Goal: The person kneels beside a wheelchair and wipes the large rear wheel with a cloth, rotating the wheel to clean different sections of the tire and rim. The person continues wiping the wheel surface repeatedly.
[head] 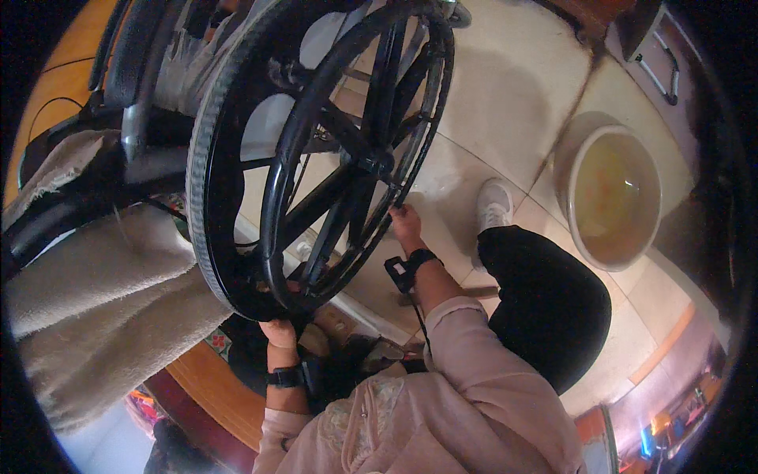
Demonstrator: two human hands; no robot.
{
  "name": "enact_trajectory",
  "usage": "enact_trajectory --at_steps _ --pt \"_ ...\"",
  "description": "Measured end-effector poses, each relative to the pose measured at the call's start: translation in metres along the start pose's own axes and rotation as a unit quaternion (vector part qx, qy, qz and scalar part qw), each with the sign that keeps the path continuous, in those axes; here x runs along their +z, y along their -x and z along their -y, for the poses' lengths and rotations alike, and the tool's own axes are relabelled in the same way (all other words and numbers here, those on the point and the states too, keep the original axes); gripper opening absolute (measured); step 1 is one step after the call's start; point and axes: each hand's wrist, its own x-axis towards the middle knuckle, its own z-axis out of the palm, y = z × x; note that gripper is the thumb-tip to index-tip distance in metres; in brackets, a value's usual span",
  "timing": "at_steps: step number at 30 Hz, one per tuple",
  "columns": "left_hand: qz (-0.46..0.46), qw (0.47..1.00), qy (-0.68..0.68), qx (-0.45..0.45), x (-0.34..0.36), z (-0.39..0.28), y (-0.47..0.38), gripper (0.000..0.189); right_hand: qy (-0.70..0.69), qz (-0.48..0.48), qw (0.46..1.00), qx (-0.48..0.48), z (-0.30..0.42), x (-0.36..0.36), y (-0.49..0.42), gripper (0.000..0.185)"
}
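A large black wheelchair wheel [334, 195] with thick spokes stands tilted before me. Its tyre [198, 178] is grey, and a black handrim [273, 195] runs around the side towards the right. My right hand [406, 225] grips the wheel's right edge at the handrim, with the fingers partly hidden. Down at the bottom of the wheel, my left hand [278, 333] reaches under the tyre and holds it. Some of its fingers show between the tyre and the handrim, while the rest are hidden.
A round basin [571, 195] of cloudy yellowish water stands on the tiled floor [503, 101] to the right. Beige fleecy cloth [100, 284] hangs at the left beside the wheelchair frame [133, 136]. My shoe [495, 204] is close to the wheel. A wooden edge [213, 388] curves below.
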Motion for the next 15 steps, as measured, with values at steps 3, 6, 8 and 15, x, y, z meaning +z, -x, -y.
enact_trajectory --at_steps 3,6,8,15 --pt "-0.026 0.996 -0.085 0.029 0.005 0.001 0.005 0.079 0.039 0.008 0.999 0.01 -0.002 0.001 -0.001 0.038" --pt "-0.026 0.991 -0.129 -0.008 -0.002 0.005 0.008 0.085 0.05 0.003 0.999 0.001 -0.002 -0.001 0.0 0.039" --pt "-0.019 0.987 -0.156 -0.033 -0.008 0.008 0.011 0.084 0.075 -0.013 0.997 -0.02 0.0 -0.003 0.002 0.038" --pt "-0.039 0.964 -0.26 -0.034 -0.025 0.02 0.049 0.067 0.078 -0.01 0.997 -0.014 -0.006 0.0 0.001 0.037"
